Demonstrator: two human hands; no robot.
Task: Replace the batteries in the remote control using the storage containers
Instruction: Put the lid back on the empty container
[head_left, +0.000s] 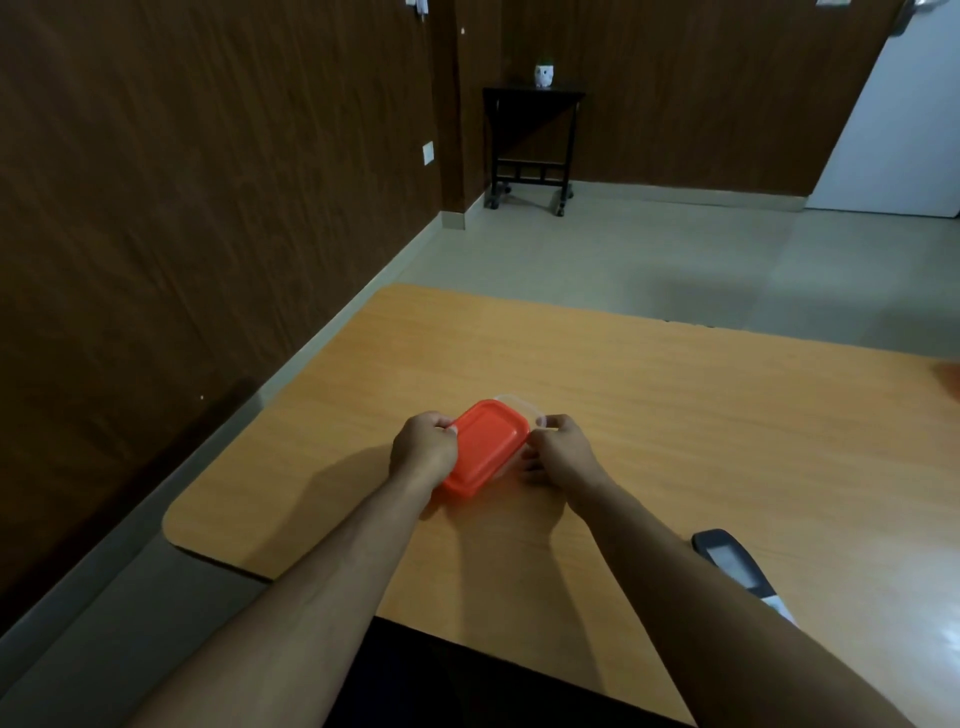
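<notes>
A small clear storage container with an orange lid sits on the wooden table in front of me. My left hand grips the lid's left edge. My right hand pinches the container's right rim at the lid's corner. The lid looks tilted, its far right corner off the clear rim. A dark remote control lies on the table at the right, partly hidden behind my right forearm. What is inside the container is hidden.
The table's left edge runs close to a dark wood-panelled wall. An orange object shows at the frame's right edge. Across the floor a black side table carries a small white pot.
</notes>
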